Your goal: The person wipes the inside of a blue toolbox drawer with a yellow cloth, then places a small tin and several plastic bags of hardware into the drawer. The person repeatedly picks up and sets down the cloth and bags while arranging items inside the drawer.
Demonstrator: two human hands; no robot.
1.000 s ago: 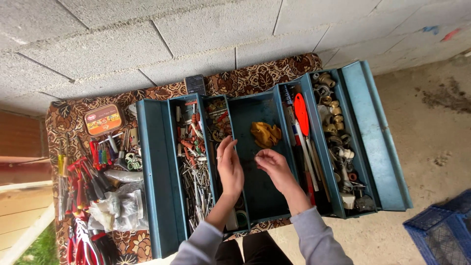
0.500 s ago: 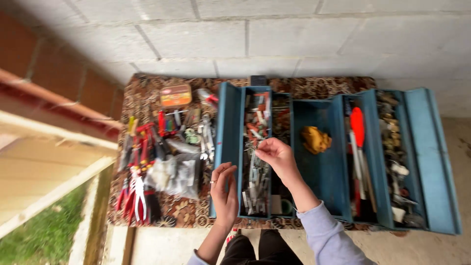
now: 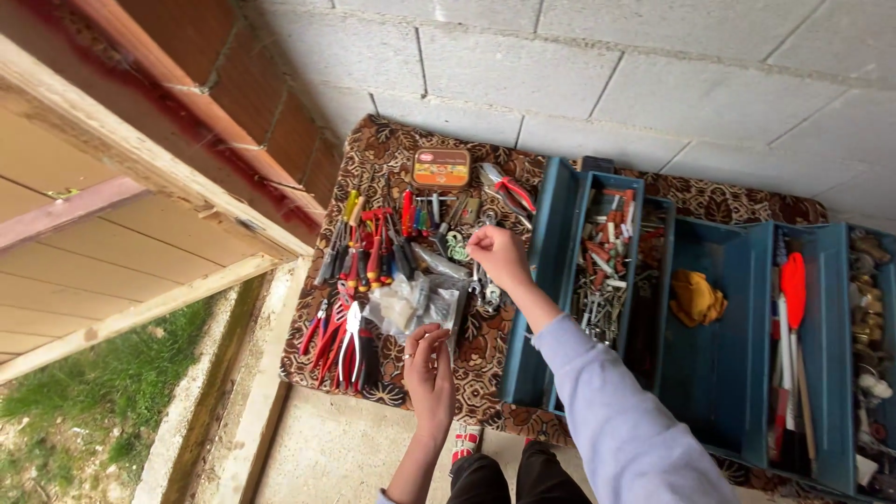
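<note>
A grey block wall (image 3: 653,84) stands behind the work place, and a wooden frame (image 3: 140,159) runs beside it on the left. Against the wall there is a low surface covered with a brown patterned cloth (image 3: 373,149). The biggest thing on it is a blue metal toolbox (image 3: 719,373), opened wide so that its stepped trays lie side by side and everything in them is visible from above; one tray holds screws and wall plugs (image 3: 602,271), and the deep middle part holds a yellow rag (image 3: 696,299). To the left of the box, hand tools with red handles (image 3: 350,322) lie in a row on the cloth, probably spread out so that each one can be found easily. Beside them lie clear plastic bags (image 3: 411,303) with small parts, and near the wall rests a small orange tin (image 3: 441,169). The right hand (image 3: 497,257) reaches across over the tools just left of the box; its grip is pinched, thumb against fingertips, as if on something very small, but the thing itself is too small to see. The left hand (image 3: 429,369) is at the near edge of the plastic bags, fingers half curled and touching the plastic, with nothing clearly taken in its grip.
</note>
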